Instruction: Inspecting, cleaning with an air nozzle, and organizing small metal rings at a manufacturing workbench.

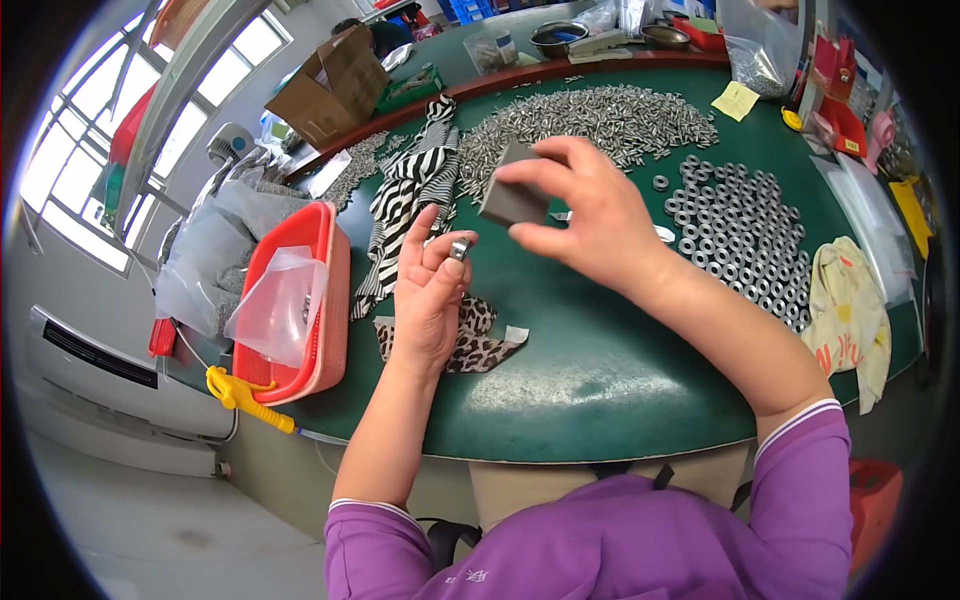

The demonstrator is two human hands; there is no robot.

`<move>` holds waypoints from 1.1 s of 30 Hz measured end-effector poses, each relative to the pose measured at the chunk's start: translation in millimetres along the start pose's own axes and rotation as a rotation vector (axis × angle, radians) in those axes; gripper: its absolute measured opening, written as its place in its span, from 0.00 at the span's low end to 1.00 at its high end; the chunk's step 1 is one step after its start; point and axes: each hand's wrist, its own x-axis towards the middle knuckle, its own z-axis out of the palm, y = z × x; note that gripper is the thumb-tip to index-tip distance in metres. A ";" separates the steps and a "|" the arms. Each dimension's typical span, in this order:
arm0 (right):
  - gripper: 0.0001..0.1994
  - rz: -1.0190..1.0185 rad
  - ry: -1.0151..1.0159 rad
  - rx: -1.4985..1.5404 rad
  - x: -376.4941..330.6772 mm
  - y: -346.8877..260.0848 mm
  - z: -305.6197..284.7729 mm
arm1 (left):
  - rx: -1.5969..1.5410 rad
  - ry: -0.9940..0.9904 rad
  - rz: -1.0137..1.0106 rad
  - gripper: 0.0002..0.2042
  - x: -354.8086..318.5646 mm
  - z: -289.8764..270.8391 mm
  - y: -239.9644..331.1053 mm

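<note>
Between the thumb and fingers of my left hand [428,305] is a small shiny metal ring [459,248], held up above the green table [590,340]. My right hand [605,215] grips a flat grey rectangular block [517,187] by its edges, close to the ring but apart from it. A small bright metal piece shows just below the block; its kind is not clear. Beneath my left hand lies a leopard-print cloth [488,350]. A black-and-white striped cloth [400,205] stretches away behind that hand.
Many metal rings [735,230] lie spread at the right, beside a stained pale cloth [848,310]. A heap of small metal pins [600,115] covers the far side. At the left stand a red basket [338,290] with a plastic bag and a yellow-handled air gun [240,390].
</note>
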 end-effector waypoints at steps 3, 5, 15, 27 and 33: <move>0.22 0.111 0.001 0.093 2.5 9.1 -5.4 | 0.009 -0.022 0.009 0.35 0.1 3.7 0.8; 0.23 0.107 -0.003 0.132 5.4 5.2 -8.1 | 0.003 -0.021 0.013 0.35 1.0 -0.3 0.7; 0.26 -0.282 -0.163 0.300 -16.6 -49.0 4.5 | -0.088 0.104 -0.061 0.27 -2.5 8.5 -2.0; 0.22 0.052 0.049 0.190 5.0 -7.7 -5.6 | -0.037 0.029 0.014 0.27 1.4 0.1 -4.6; 0.22 0.059 0.020 0.198 3.6 -2.4 -4.0 | -0.037 -0.024 -0.015 0.16 -2.1 -4.0 -5.8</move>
